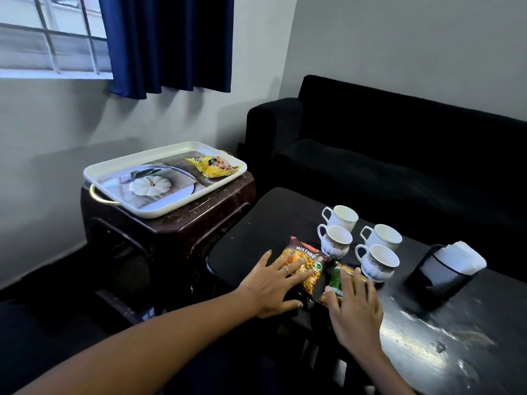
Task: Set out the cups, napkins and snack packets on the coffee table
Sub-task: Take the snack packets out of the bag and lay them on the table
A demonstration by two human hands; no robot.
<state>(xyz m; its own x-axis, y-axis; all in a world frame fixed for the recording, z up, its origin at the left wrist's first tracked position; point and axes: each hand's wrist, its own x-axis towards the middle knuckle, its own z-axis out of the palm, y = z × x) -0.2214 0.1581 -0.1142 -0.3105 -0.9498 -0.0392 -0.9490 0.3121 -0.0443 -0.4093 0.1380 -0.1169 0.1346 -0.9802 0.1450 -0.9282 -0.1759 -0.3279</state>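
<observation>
left hand (pixel 273 283) flat on mixture packet (pixel 306 259) (dark table (pixel 251 232))

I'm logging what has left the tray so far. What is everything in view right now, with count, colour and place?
cups: four, white, two with a patterned band, grouped on the coffee table
Mixture packet: one, dark brown and yellow, flat on the coffee table beside the cups
green packet: one, green and orange, on the coffee table right of the Mixture packet
yellow packet: one, on the tray
napkin holder: one, black mesh, white napkins inside, right of the cups
tray: one, cream with a pumpkin print, on the side table
coffee table: one, black
side table: one, dark brown
sofa: one, black
curtain: one, blue
left hand: flat on the Mixture packet
right hand: fingers on the green packet
</observation>
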